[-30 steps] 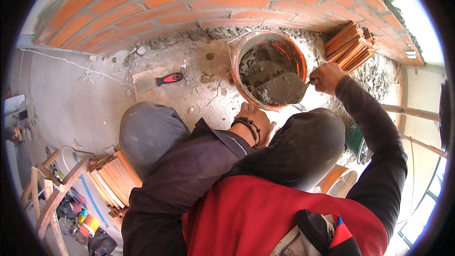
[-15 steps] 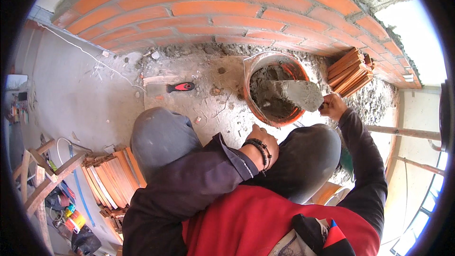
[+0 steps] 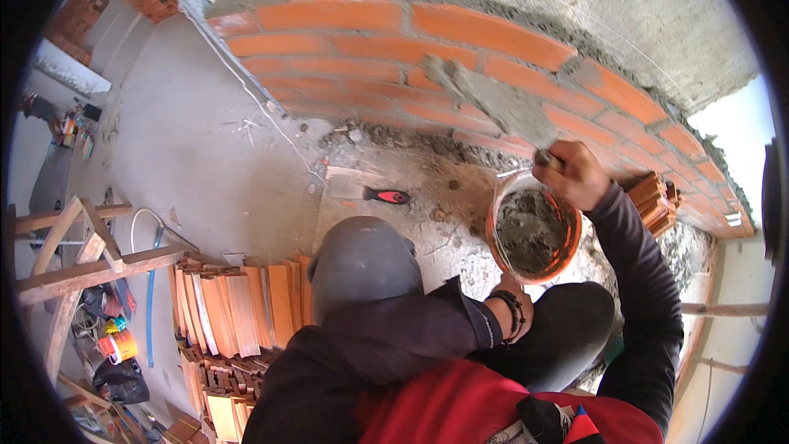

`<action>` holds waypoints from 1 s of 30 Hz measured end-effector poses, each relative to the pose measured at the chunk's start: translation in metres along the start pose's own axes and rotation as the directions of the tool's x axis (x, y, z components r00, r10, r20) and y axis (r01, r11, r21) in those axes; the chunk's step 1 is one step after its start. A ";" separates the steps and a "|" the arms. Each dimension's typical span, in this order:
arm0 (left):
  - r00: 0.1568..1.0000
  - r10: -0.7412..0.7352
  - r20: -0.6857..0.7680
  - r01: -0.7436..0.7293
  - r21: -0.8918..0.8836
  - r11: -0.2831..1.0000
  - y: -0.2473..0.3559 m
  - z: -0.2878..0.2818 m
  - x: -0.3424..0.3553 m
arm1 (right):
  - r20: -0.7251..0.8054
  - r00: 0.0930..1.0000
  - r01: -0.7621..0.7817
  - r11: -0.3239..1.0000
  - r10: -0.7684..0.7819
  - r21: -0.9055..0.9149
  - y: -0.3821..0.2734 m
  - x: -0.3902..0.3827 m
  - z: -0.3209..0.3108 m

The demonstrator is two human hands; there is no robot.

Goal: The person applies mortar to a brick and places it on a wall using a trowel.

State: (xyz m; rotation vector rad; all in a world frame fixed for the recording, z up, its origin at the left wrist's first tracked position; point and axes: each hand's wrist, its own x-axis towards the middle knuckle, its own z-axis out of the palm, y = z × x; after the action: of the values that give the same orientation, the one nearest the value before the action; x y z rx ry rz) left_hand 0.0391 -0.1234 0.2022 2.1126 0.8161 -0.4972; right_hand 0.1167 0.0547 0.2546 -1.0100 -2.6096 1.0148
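Right hand grips mortar-laden trowel; left hand beside bucket, hold unclear. Dusty grey floor, orange brick wall.

We hold our right forearm outstretched toward the far side, the right hand closed with fingers curled, while our left forearm slants rightward, the left hand nearer, beside our bent right knee, partly hidden.

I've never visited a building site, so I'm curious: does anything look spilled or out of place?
Grey crumbly debris litters the grey floor beside the orange brick wall. A flat scraper with a red-and-black handle lies loose there, where it might be stepped on.
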 end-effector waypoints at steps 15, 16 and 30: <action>0.990 0.143 0.009 -0.144 0.095 0.985 -0.018 0.036 0.053 | 0.185 0.983 -0.066 0.901 -0.016 0.429 -0.122 0.210 0.076; 0.989 0.135 -0.057 -0.129 0.101 0.987 -0.018 0.029 0.040 | 0.188 0.982 -0.066 0.891 -0.022 0.449 -0.118 0.214 0.074; 0.853 0.057 -0.518 0.019 0.139 0.990 0.005 0.041 0.019 | 0.384 0.921 -0.330 0.668 0.071 0.667 -0.098 0.198 0.053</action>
State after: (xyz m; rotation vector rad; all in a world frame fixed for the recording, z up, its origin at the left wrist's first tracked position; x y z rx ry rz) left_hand 0.0537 -0.1512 0.1688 2.4237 1.0837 0.0518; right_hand -0.1057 0.1012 0.2616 -0.9676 -1.9408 2.2047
